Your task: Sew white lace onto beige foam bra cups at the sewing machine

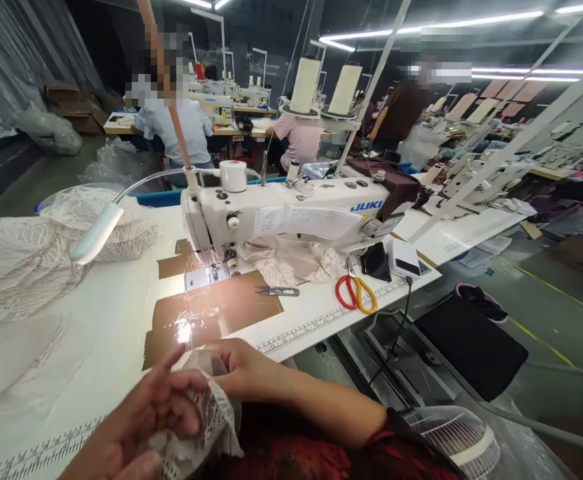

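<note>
Close to my body, at the table's front edge, a piece of white lace fabric (220, 415) hangs bunched between my two hands. My left hand (154, 407) has its fingers curled at the lace, with the index finger partly raised. On the other side, my right hand (246, 368) grips the upper part of the fabric; its fingertips are partly hidden. Beyond them stands a white sewing machine (291, 207), its needle area lit over a metal plate (206, 277). Thread snips (277, 291) and scissors (356, 293) with red and yellow handles lie right of the plate.
Stacked lace pieces (11, 267) cover the table's left side, beneath a lamp (96, 233). More lace (296, 260) lies under the machine arm. A small white box (404, 259) sits at the right. A fan (454, 437) stands low right. Other people work behind.
</note>
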The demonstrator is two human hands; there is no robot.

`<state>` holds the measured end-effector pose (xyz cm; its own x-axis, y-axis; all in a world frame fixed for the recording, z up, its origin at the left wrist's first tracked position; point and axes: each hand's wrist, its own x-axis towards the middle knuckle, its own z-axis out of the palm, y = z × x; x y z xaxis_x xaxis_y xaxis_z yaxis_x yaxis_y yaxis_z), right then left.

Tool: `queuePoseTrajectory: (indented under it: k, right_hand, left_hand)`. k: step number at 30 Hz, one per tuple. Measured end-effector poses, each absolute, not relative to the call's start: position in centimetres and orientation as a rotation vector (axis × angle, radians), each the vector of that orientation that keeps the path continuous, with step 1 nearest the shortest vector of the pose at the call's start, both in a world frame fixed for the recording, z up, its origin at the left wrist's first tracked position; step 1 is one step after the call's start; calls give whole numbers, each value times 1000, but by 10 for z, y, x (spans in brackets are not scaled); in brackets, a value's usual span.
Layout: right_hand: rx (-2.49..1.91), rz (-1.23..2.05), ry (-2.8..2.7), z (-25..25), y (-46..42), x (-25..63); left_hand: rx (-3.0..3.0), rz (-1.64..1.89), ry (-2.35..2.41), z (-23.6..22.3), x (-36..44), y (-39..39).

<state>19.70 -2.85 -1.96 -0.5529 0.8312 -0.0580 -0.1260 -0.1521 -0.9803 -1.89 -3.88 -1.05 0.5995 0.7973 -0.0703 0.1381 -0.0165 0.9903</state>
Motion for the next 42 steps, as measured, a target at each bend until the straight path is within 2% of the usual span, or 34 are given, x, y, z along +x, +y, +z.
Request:
queuePoseTrajectory:
  k: [3,6,9,18,27,31,34,37,42]
  right_hand:
    - [-664,2024,-1092,-17,-35,194]
    - [-684,2047,-994,-17,-37,195]
    - [-866,1894,-913,-27,-35,201]
    - [-1123,1341,-1115,-41,-24,202]
    - [-1157,1432,-1439,-34,-18,211]
    - [-1104,1607,-1136,-32,-17,208]
    - [-993,1590,-829,-37,-18,204]
    - [-989,1561,-858,-40,-19,198]
    - [-961,1452,-855,-35,-15,197]
  left_hand:
    - [1540,833,1089,-3,-12,-31]
    - [1486,664,982,-8,-11,-18]
    - [1211,540,829,-20,-16,-14]
    - [934,733,893,-27,-13,-21]
    - [1101,897,1001,-20,5,-20]
    - [745,1002,927,-23,10,-16]
    - [552,919,774,-27,15,-23]
    - [534,833,712,-30,25,-37]
    - [679,829,888,-31,25,-46]
